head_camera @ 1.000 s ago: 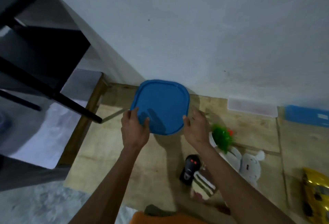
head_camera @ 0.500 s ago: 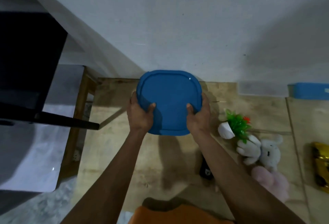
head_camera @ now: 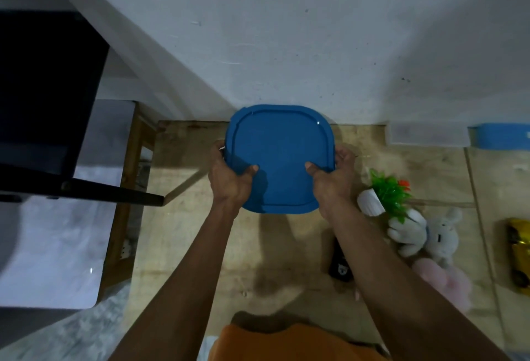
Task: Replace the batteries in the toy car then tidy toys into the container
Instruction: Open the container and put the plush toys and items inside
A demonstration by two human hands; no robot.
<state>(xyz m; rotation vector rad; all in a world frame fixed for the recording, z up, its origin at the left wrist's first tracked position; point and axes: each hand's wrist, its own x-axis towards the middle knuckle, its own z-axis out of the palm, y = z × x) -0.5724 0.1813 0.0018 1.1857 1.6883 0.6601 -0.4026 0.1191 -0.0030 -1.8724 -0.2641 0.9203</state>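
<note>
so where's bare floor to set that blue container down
Bare floor lies below the blue container, between the forearms, and to its left up to the wooden frame. The right is crowded: plastic plant, plush rabbit, gold toy car.

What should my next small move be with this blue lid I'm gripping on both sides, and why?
Probably lift the blue lid off and set it aside. Your left hand and right hand both grip its edges, thumbs on top, and the white plush, pink plush, plant toy and gold toy car lie outside on the floor, so the container likely needs opening first.
</note>
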